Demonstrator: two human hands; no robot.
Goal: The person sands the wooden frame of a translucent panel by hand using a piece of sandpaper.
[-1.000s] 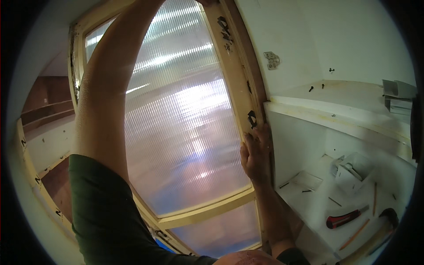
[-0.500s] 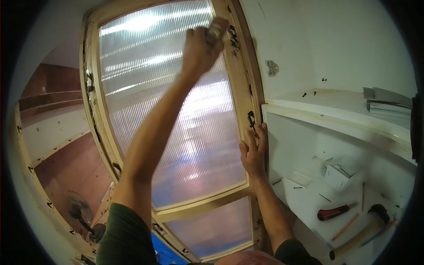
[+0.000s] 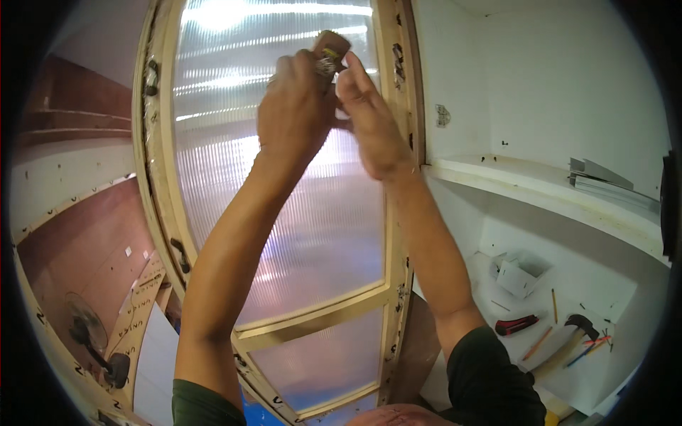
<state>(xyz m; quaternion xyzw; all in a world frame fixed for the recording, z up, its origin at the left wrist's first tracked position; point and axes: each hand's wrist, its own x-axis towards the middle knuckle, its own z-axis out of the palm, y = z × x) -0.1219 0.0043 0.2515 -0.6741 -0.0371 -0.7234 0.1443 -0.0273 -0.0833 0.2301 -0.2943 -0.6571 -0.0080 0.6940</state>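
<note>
Now both hands are up together in front of the ribbed translucent panel (image 3: 284, 213), whereas half a second ago the right hand (image 3: 373, 121) was pressed low against the wooden frame (image 3: 398, 142) while the left alone reached high. The right has let go of the frame and come up to meet the left, so the work has passed from steadying the door to handling the small object at the top.

Nearest, both forearms rise from the lower edge, the left steep and nearly straight, the right bent at the elbow and leaning inward. Above them, the left hand (image 3: 295, 106) is curled, its fingers closed round a small brown block-like thing with a metal part (image 3: 330, 51), which sticks up past its knuckles. The right fingers are held straight and pressed together, their tips touching the object's lower side; whether they pinch it I cannot tell.

Beyond the fingers lies the panel, and to their right the frame's upright. Well below and right, a white shelf (image 3: 540, 192) and a hammer (image 3: 568, 341) among pencils.
</note>
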